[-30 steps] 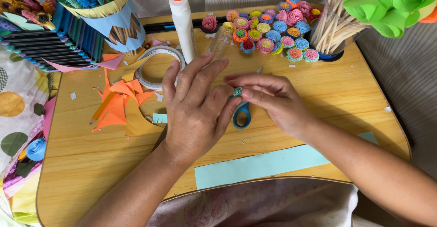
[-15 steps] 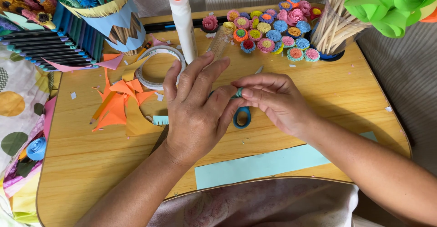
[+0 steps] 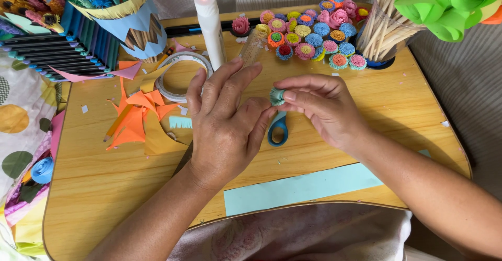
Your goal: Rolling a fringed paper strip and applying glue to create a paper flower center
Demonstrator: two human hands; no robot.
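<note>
Over the middle of a small wooden table (image 3: 104, 188), both hands work a tiny rolled teal paper flower (image 3: 276, 97). My right hand (image 3: 324, 106) pinches the roll between thumb and fingertips. My left hand (image 3: 225, 122) meets it from the left, thumb tip at the roll, other fingers spread upward. Blue-handled scissors (image 3: 277, 130) lie on the table just under the hands, mostly hidden. A long light blue paper strip (image 3: 303, 188) lies near the front edge.
A white glue bottle (image 3: 210, 23) stands behind, beside a tape ring (image 3: 180, 72). Several finished paper flowers (image 3: 308, 31) cluster at the back, next to a holder of wooden sticks (image 3: 384, 31). Orange paper scraps (image 3: 133, 117) lie left. Green paper roses (image 3: 444, 2) hang top right.
The hands have stayed in place; the fingers have shifted slightly around the teal roll, which has turned a little between them.
</note>
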